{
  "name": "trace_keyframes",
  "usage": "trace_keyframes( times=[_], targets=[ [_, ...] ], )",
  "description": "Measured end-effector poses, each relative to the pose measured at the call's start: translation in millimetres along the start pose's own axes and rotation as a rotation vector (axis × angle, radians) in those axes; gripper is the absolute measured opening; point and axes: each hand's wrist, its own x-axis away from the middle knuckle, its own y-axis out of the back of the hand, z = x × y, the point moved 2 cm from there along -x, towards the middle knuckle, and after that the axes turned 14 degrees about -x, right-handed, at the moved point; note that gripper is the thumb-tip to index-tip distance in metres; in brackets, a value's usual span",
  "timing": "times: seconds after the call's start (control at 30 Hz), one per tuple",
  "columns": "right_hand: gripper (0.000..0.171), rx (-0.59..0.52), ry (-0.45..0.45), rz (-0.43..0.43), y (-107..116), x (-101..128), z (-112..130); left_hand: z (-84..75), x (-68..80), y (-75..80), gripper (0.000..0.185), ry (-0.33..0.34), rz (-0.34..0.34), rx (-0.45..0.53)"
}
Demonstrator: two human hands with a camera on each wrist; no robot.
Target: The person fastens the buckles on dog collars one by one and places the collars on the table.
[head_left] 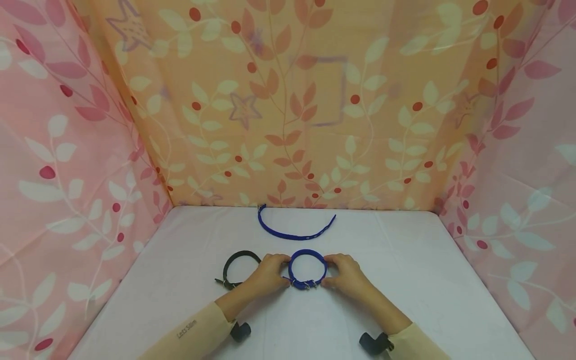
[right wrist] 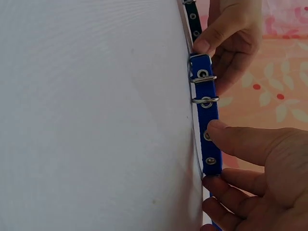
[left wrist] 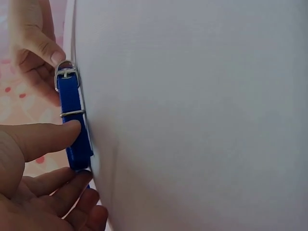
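A blue buckle collar (head_left: 307, 252), fastened into a ring, lies between both hands on the white table, its metal fittings facing the person. My left hand (head_left: 271, 274) pinches its left side between thumb and fingers. On the opposite side my right hand (head_left: 345, 275) holds the band the same way. The left wrist view shows a metal buckle (left wrist: 66, 73) and a narrow keeper loop on the blue band (left wrist: 70, 98). Metal-rimmed holes run along the blue strap (right wrist: 210, 149) in the right wrist view, close to the right thumb (right wrist: 240, 139).
A dark collar (head_left: 243, 253), also closed in a ring, lies left of the blue one, partly behind the left hand. Farther back, an unfastened blue collar (head_left: 288, 236) curves near the table's (head_left: 387, 235) rear edge. Patterned curtains (head_left: 288, 100) enclose three sides.
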Motion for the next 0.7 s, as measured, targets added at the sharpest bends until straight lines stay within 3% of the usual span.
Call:
trace_keyframes(
  times=[0.2, 0.37, 0.57, 0.7],
  targets=[
    [0.063, -0.005, -0.002, 0.072, 7, -2, 6, -1.0, 0.2, 11.0, 0.061, 0.006, 0.078, -0.015],
    [0.054, -0.033, -0.033, 0.074, 13, -4, 11, -1.1, 4.2, 27.3, 0.055, 0.013, 0.100, 0.020],
    [0.046, -0.068, -0.048, 0.010, 26, -5, 21, -1.5, 3.8, 52.0, 0.047, -0.024, 0.051, 0.029],
    [0.041, -0.052, -0.011, -0.033, 36, -11, 29, -3.1, -2.0, 69.5, 0.046, -0.010, 0.012, 0.025]
  ],
)
